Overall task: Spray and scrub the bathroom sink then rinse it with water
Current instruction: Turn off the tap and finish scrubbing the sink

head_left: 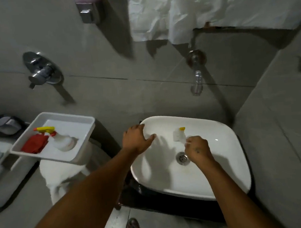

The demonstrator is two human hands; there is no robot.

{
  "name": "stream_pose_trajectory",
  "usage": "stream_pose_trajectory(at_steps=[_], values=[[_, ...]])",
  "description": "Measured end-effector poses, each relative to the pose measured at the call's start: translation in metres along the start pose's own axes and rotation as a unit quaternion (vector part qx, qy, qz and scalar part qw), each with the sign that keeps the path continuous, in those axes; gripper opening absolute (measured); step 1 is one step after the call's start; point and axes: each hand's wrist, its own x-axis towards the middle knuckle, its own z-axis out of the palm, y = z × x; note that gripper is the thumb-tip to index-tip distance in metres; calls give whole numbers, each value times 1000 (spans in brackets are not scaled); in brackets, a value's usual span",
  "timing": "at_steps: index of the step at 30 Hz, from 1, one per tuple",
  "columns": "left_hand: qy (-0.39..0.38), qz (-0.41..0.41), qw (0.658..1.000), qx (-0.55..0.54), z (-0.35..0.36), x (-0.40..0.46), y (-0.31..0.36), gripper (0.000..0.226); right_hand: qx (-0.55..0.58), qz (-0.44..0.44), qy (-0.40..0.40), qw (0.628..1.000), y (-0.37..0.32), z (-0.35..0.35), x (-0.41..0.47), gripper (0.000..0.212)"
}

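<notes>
The white basin sink (pixel 225 171) sits on a dark counter, with a metal drain (pixel 182 158) at its middle. My right hand (pixel 197 148) is closed around the handle of a white scrub brush (pixel 178 134) with a yellow tip, held against the basin's far inner wall just above the drain. My left hand (pixel 136 139) rests with fingers spread on the sink's left rim, holding nothing. A white spray bottle (pixel 62 139) with a yellow and red trigger lies on its side in a white tray (pixel 84 135) to the left.
A red cloth (pixel 34 144) lies in the tray beside the bottle. A wall spout (pixel 196 75) juts out above the sink. A chrome mixer valve (pixel 40 72) is on the left wall. White paper covers the mirror area. A white toilet tank stands under the tray.
</notes>
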Motion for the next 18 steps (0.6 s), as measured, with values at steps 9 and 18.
stream_pose_trajectory(at_steps=[9, 18], values=[[71, -247, 966, -9, -25, -17, -215, 71, 36, -253, -104, 961, -226, 146, 51, 17], [21, -390, 921, 12, 17, -9, -371, 92, -47, -238, -223, 944, -348, 389, 115, 26]])
